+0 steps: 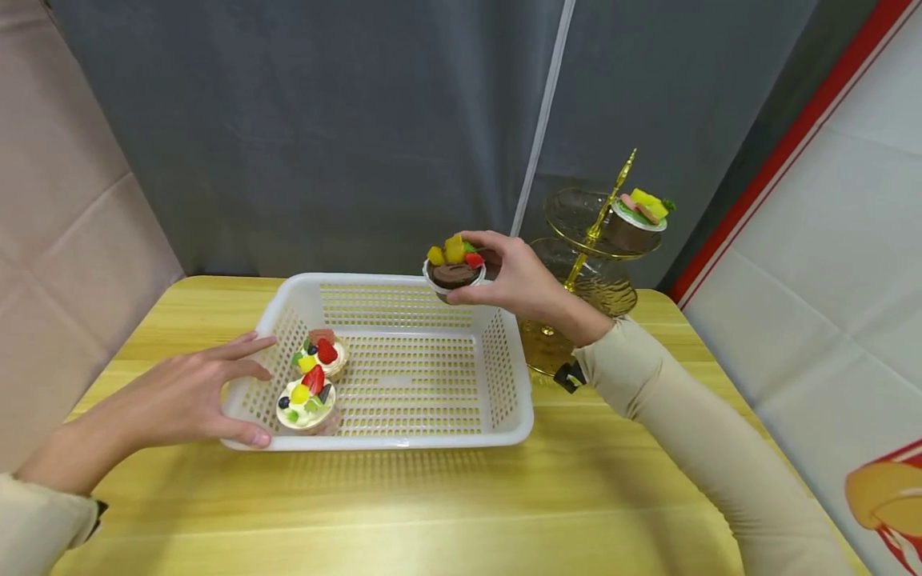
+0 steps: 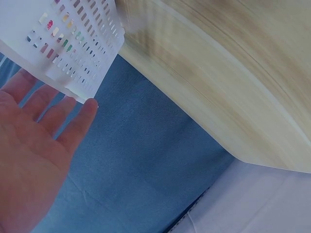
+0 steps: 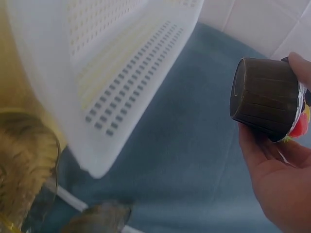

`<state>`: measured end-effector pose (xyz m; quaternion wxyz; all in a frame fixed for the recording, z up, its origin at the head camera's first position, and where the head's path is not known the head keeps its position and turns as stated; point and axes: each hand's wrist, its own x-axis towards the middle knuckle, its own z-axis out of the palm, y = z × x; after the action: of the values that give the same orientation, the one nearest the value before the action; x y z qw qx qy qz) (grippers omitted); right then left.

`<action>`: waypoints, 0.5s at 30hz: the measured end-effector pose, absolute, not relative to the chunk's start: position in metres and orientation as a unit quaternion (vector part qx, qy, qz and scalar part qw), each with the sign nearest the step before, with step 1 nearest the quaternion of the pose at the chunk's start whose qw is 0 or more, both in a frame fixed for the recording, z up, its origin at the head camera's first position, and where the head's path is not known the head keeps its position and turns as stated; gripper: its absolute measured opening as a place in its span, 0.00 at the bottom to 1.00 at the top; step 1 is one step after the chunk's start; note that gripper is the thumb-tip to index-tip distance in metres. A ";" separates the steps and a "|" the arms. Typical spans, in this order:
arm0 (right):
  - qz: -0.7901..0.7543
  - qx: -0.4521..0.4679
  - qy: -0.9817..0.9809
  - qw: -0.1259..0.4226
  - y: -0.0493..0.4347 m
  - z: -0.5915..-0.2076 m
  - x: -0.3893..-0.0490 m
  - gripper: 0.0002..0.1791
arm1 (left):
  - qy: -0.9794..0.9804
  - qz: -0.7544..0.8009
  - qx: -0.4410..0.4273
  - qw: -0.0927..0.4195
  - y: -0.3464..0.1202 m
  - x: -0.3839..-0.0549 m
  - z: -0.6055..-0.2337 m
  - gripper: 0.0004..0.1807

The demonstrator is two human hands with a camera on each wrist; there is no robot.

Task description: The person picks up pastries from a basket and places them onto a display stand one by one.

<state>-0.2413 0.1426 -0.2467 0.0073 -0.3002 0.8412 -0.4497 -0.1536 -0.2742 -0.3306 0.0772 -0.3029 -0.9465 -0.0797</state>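
One fruit-topped chocolate cupcake [image 1: 455,277], pinched in your right hand [image 1: 517,276] near the white basket [image 1: 389,442]'s far-right corner, wants a light, level hold, while your left hand [image 1: 190,390] spreads wide at the basket's left end.

You have free room over the middle and right of the white basket [image 1: 403,442], below the chocolate cupcake [image 1: 454,278] in your right hand [image 1: 515,276]. Two cream-topped cakes [image 1: 306,406] block the basket's left end, where your left hand [image 1: 194,392] spans the rim. To the right, the tiered stand [image 1: 576,240] crowds your right wrist, its gold pole rising above the top tier. In front, you can pass over bare tabletop [image 1: 403,504].
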 end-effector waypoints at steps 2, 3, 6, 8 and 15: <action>-0.443 -0.295 0.847 -0.004 0.150 -0.244 -0.241 0.45 | -0.946 -0.079 -0.303 0.079 -0.275 -0.154 -0.331 0.42; -0.438 -0.293 0.850 -0.012 0.153 -0.242 -0.240 0.45 | -0.947 -0.079 -0.303 0.078 -0.275 -0.154 -0.331 0.42; -0.432 -0.285 0.855 -0.028 0.162 -0.236 -0.239 0.45 | -0.948 -0.079 -0.301 0.075 -0.274 -0.154 -0.331 0.43; -0.435 -0.281 0.855 -0.035 0.168 -0.232 -0.238 0.45 | -0.948 -0.079 -0.299 0.073 -0.274 -0.154 -0.331 0.43; -0.450 -0.265 0.850 -0.071 0.189 -0.212 -0.235 0.42 | -0.948 -0.080 -0.300 0.074 -0.274 -0.154 -0.331 0.43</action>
<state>-0.2349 0.1891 -0.2116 -0.0713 -0.2654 0.8499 -0.4496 -0.1539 -0.2736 -0.3312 0.0736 -0.2997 -0.9478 -0.0800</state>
